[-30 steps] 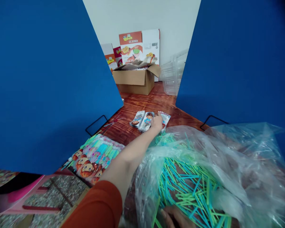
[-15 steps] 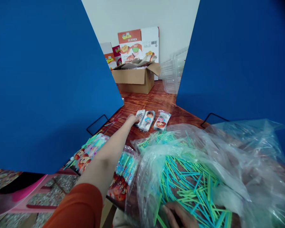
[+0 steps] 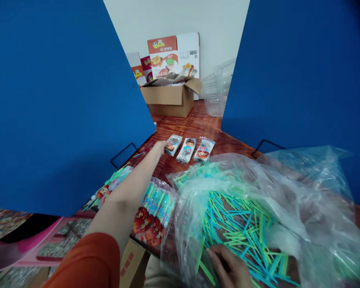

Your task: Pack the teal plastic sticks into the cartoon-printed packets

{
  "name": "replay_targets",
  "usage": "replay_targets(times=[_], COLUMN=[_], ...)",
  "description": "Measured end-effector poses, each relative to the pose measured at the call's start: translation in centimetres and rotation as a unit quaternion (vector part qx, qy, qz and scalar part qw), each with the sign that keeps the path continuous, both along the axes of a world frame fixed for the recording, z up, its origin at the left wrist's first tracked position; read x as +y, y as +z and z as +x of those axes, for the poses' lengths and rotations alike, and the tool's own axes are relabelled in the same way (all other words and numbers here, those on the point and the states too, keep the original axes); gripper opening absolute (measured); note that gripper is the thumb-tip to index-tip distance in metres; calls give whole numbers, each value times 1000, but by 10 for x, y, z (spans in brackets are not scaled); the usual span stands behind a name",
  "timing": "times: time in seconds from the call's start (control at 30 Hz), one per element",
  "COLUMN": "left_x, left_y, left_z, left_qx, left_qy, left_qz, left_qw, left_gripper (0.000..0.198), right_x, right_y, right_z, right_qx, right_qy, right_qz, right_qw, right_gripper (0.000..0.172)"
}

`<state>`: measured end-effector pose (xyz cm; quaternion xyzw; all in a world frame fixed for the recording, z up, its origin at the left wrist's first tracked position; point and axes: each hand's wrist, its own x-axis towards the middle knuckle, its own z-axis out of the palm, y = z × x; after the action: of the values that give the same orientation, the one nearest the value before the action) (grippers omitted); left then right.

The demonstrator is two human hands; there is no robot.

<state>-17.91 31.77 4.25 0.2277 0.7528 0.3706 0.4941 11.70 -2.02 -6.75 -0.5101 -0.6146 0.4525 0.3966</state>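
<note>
at left, printed packs with straws on the table; next, left hand at the near left edge of the leftmost silver packets, one of three groups, grip not discernible. at right, loose green and blue straws in a clear bag, right hand curled at their near side, contents undetermined; step in hand, apparently, handling silver packets, the next move calling for a light pinch.

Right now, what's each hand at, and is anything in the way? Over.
Left hand touching leftmost packet pile. Right hand among loose green and blue sticks, grip unclear. Clear plastic folds over some sticks.
</note>
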Motion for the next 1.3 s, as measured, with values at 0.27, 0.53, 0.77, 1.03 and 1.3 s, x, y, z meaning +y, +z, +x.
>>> replay_targets(times=[0.27,0.53,0.77,1.03,1.3], left_x=[-98,-230,-285,-325,-374], left_y=[47,41,23,7,-7], left_z=[24,82,109,117,160], left_qx=[-69,-170,-213,-384,-510], left_qy=[-28,-179,-200,-80,-34], left_qz=[176,215,157,62,21], left_qw=[982,945,943,918,859], left_gripper=[30,45,47,41,43], right_x=[-2,73,87,55,21], right_y=[23,100,105,91,86], right_z=[6,18,21,33,41], right_qx=[48,226,219,250,265], right_qy=[8,-106,-1,-27,-4], right_qz=[-66,-58,-170,-187,-256], right_qw=[997,967,961,950,930], right_gripper=[33,72,50,42,40])
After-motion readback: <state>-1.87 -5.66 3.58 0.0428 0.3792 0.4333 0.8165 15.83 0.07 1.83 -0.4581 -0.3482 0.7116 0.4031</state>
